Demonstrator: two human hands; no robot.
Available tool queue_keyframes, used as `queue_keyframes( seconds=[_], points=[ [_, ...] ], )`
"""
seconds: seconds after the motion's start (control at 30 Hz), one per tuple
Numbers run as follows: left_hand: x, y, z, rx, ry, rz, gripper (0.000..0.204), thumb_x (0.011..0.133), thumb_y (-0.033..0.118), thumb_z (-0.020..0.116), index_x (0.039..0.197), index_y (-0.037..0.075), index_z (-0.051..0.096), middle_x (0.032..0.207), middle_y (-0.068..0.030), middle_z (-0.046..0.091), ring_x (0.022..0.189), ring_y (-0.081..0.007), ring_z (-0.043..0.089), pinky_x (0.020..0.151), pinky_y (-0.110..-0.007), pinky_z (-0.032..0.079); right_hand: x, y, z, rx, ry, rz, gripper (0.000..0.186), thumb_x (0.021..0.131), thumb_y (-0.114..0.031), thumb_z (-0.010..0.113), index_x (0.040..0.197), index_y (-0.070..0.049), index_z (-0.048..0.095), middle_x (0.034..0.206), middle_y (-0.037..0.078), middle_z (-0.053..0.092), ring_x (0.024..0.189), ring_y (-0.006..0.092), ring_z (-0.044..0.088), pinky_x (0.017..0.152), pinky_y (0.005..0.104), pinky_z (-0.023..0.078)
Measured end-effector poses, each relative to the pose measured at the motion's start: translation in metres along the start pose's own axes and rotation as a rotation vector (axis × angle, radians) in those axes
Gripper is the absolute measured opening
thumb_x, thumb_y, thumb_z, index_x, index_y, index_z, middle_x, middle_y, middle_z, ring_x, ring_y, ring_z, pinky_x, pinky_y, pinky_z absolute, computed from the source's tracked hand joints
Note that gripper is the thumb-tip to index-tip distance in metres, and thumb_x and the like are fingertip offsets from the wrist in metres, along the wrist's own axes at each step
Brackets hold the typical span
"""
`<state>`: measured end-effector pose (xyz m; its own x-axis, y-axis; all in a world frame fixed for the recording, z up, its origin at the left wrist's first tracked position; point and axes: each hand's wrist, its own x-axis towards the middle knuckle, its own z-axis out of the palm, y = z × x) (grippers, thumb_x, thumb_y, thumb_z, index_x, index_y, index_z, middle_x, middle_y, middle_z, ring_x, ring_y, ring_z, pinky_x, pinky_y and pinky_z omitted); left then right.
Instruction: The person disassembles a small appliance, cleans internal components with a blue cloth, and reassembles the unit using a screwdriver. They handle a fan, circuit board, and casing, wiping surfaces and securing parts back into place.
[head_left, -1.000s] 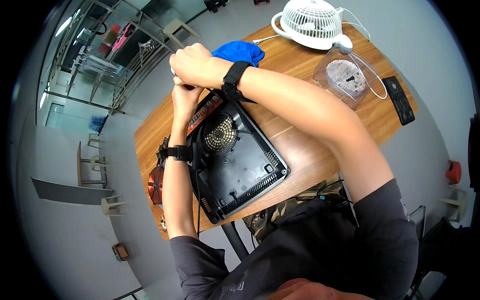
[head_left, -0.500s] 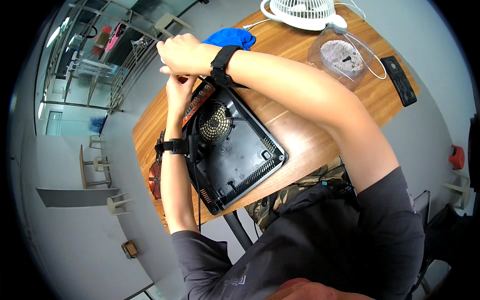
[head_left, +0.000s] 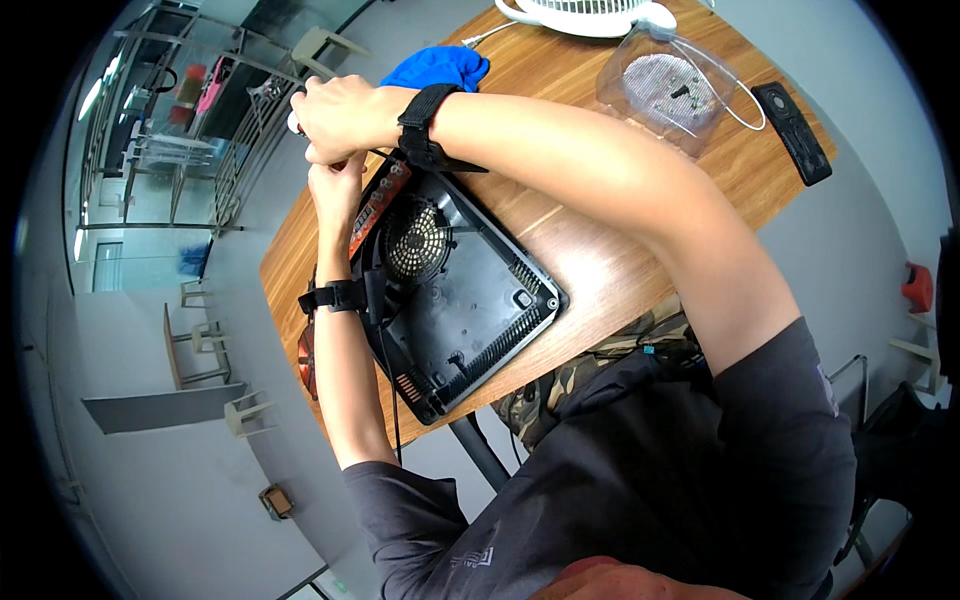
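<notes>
Black plastic induction cooker (head_left: 455,300), upside down with its vent grille up, lies on wooden surface (head_left: 590,255). Left hand (head_left: 335,190) at its far corner, grip unclear. Right hand (head_left: 340,115) fisted around a small tool, just above. Blue cloth (head_left: 440,68) beyond.

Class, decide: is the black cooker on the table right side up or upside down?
Upside down: the black cooker shows its underside, with the round fan grille and vent slots facing up.

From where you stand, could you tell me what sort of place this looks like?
Probably a workshop or office workroom: a wooden table holds an upturned black appliance with its vented underside exposed, a white fan stands behind it, and metal racks line the far side.
</notes>
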<state>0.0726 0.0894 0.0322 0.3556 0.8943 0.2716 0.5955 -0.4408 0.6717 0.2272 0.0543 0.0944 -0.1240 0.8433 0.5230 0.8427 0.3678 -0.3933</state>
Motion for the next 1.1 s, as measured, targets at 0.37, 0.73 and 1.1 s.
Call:
queue_keyframes(
  seconds=[0.37, 0.73, 1.1],
  points=[
    [-0.001, -0.001, 0.009, 0.100, 0.144, 0.078, 0.037, 0.085, 0.028, 0.079, 0.090, -0.007, 0.067, 0.078, -0.0105, 0.072, 0.073, -0.0156, 0.067, 0.070, -0.032, 0.051, -0.007, 0.005, -0.004, 0.090, 0.022, 0.003, 0.034, 0.080, -0.034, 0.076, 0.087, -0.001, 0.075, 0.090, 0.020, 0.074, 0.087, 0.0358, 0.073, 0.076, 0.0437, 0.059],
    [-0.011, 0.012, -0.003, -0.002, 0.096, 0.069, 0.038, 0.085, 0.025, 0.081, 0.100, -0.007, 0.068, 0.086, -0.0112, 0.074, 0.077, -0.0152, 0.066, 0.075, -0.031, 0.053, -0.002, -0.002, -0.007, 0.126, 0.083, -0.045, 0.040, 0.083, -0.036, 0.074, 0.086, 0.004, 0.072, 0.084, 0.024, 0.072, 0.081, 0.0398, 0.073, 0.074, 0.0461, 0.060],
    [-0.070, -0.040, -0.071, -0.051, -0.113, -0.075, 0.029, 0.088, 0.009, 0.075, 0.115, -0.001, 0.071, 0.088, -0.0040, 0.073, 0.077, -0.0088, 0.065, 0.072, -0.026, 0.054, 0.006, -0.065, -0.016, 0.176, 0.064, -0.130, 0.045, 0.088, -0.040, 0.070, 0.085, 0.004, 0.070, 0.074, 0.024, 0.070, 0.074, 0.0407, 0.072, 0.069, 0.0471, 0.060]
  ],
)
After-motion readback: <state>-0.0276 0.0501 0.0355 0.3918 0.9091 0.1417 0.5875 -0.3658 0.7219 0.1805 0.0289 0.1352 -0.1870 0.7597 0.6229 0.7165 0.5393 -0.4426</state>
